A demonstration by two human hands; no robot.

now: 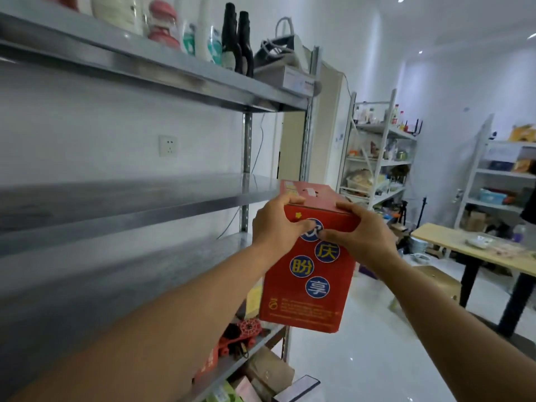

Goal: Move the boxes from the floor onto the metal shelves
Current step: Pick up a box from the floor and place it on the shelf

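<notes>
A tall red cardboard box (307, 285) with blue round labels hangs in the air at the right end of the metal shelf unit (145, 207). My left hand (275, 230) grips its upper left corner. My right hand (362, 233) grips its upper right corner. The box stands upright, level with the middle shelf boards, just outside the unit's right edge. Those middle boards are bare. Brown and coloured boxes (266, 372) lie low down under the lowest board, by the floor.
Bottles (235, 39) and a white appliance on a flat box line the top shelf. A red toy (240, 335) sits on the lower board. A wooden table (475, 250) and a stool stand to the right, white racks behind; the white floor lies between.
</notes>
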